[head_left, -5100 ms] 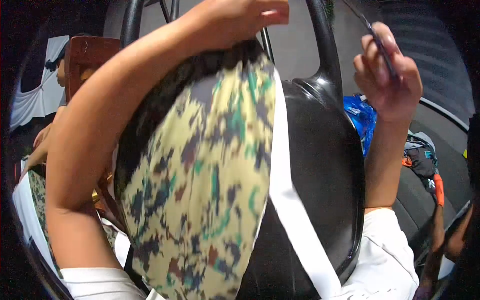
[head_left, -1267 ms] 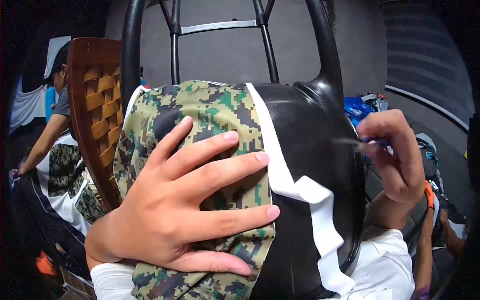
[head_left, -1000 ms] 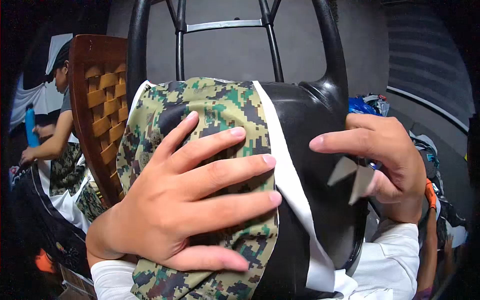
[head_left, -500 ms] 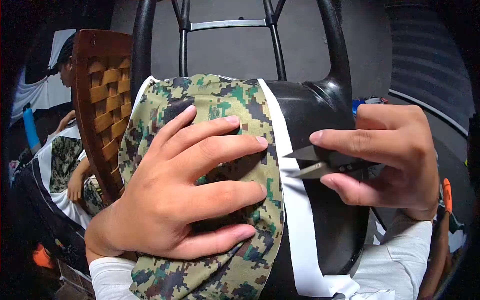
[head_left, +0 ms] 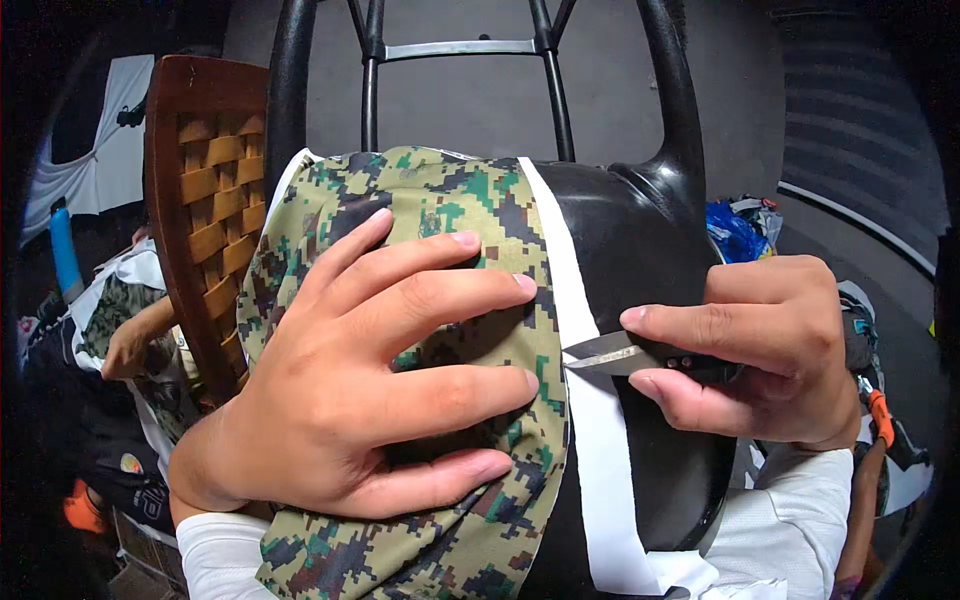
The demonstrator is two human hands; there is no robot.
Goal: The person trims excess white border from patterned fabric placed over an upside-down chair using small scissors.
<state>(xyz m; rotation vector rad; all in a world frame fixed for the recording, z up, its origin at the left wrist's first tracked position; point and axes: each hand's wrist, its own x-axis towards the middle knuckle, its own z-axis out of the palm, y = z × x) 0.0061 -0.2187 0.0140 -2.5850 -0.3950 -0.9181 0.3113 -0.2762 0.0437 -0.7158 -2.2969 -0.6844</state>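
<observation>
Camouflage fabric (head_left: pixel 500 215) lies over a black chair seat (head_left: pixel 650 240), with a white strip (head_left: pixel 610 480) along its right edge. My left hand (head_left: pixel 350 390) rests spread on the fabric, palm down, holding nothing. In my right hand (head_left: pixel 760 350) are small dark thread snips (head_left: pixel 640 357), pinched between thumb and fingers. Their blades are closed together, and the tips lie over the white strip at the fabric's edge. The strip's lower end is crumpled near my right sleeve.
A wooden chair back with woven slats (head_left: pixel 215 220) stands at the left. Behind it show a co-worker's arm (head_left: pixel 140 335), a blue bottle (head_left: pixel 65 250) and more camouflage cloth. At the right are a blue plastic bag (head_left: pixel 735 232) and another person's arm (head_left: pixel 865 500).
The snips have gone from open to closed, and my right hand has moved slightly down. My left hand has stayed spread on the fabric. The co-worker's head at the left has gone from view.
</observation>
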